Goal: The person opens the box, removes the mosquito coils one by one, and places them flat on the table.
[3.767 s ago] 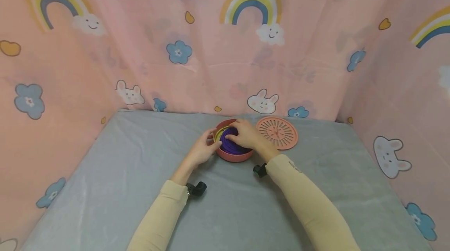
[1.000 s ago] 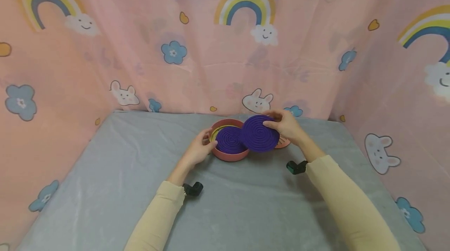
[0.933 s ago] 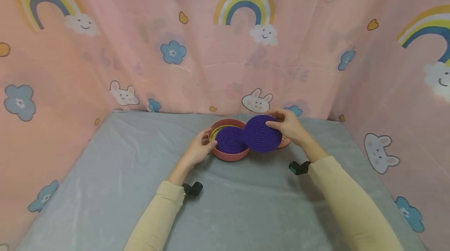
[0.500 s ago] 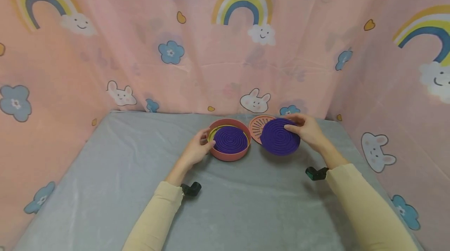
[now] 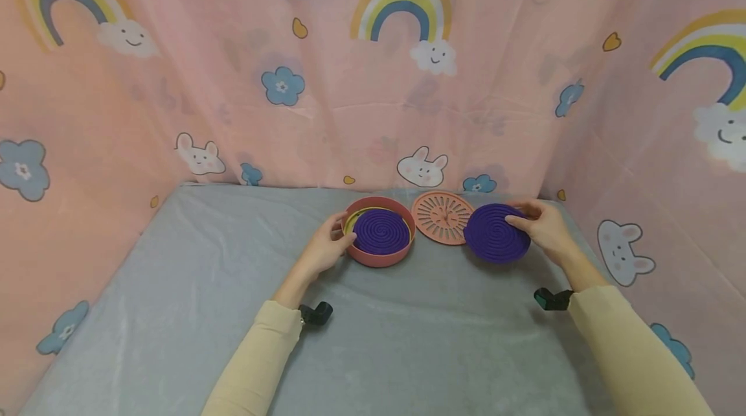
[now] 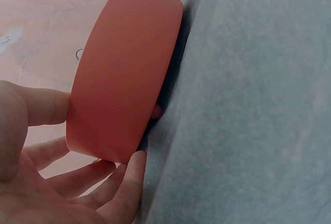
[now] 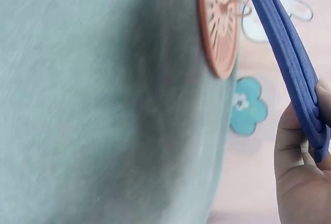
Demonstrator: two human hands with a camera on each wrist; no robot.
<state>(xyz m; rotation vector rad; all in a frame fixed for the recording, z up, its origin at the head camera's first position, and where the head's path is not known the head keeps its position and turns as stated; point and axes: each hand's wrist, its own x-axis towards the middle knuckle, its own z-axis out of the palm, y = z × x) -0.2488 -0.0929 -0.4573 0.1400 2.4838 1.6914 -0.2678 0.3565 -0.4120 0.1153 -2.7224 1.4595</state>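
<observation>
Gripping the purple disc [image 5: 497, 234] by its edge, your right hand [image 5: 544, 229] has thumb and fingers clamped on it, raised off the desk [image 5: 408, 351], just right of the slotted lid [image 5: 434, 216]. Your left hand [image 5: 322, 249] clasps the bowl [image 5: 379, 262] at its left side, thumb and fingers curled against it. Inside lies a second disc [image 5: 381, 232], something yellow [image 5: 351, 220] showing beside it.
</observation>
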